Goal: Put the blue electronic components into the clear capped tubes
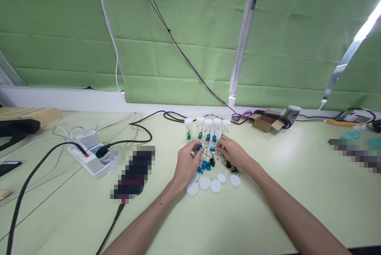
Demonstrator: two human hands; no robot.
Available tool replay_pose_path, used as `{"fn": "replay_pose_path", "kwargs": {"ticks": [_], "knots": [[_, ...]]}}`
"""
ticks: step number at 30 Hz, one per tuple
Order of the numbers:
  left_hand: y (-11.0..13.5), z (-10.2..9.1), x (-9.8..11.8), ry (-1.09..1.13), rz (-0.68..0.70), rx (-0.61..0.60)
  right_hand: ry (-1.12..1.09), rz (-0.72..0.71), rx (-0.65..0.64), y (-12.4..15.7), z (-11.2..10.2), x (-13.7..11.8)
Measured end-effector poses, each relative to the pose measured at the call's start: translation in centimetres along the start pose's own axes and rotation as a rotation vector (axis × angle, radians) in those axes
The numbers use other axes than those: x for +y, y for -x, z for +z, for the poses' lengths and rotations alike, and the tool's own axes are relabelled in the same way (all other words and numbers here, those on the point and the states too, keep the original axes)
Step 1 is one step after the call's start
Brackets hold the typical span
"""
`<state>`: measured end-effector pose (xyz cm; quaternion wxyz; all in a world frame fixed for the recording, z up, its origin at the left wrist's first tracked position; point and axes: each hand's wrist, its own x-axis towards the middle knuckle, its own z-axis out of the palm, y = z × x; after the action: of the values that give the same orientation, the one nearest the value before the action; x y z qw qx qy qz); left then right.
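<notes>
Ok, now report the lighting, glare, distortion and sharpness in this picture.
Head view: soft light, faint shadows on the table; head view, upper right: glare in the gap between green blinds, whose slant suggests wide-angle distortion; head view, left: a dark object is pixelated; head view, centre: blue parts near the left hand look too small to judge sharpness.

Office-like workspace, pale desk [238, 223], green blinds [202, 12], white power strip [94, 166], black cables [11, 229]

1 head-worn camera looks forward and down from behind the hands [187, 161], across the table [285, 159] to green blinds [178, 64].
</notes>
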<state>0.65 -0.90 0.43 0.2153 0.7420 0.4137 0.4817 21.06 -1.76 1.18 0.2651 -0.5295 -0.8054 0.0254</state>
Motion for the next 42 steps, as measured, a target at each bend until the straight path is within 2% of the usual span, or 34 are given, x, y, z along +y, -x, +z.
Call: {"fn": "replay_pose_path", "kwargs": {"ticks": [9, 13, 17, 29, 42], "knots": [[0.0, 0.0, 0.0, -0.001, -0.014, -0.007, -0.122, -0.069, 0.183, 0.0, -0.2, -0.8], [0.0, 0.1, -0.1, 0.004, -0.016, -0.011, -0.181, -0.043, 0.269, 0.0, 0.0, -1.2], [0.0, 0.2, -0.3, -0.002, -0.031, -0.033, -0.236, -0.004, 0.273, 0.1, 0.3, -1.5], [0.1, 0.5, -0.5, -0.019, -0.015, -0.122, -0.264, -0.021, 0.322, 0.1, 0.7, -2.0], [0.2, 0.4, -0.5, -0.016, 0.001, -0.13, -0.259, -0.025, 0.319, 0.1, 0.8, -2.3]]}}
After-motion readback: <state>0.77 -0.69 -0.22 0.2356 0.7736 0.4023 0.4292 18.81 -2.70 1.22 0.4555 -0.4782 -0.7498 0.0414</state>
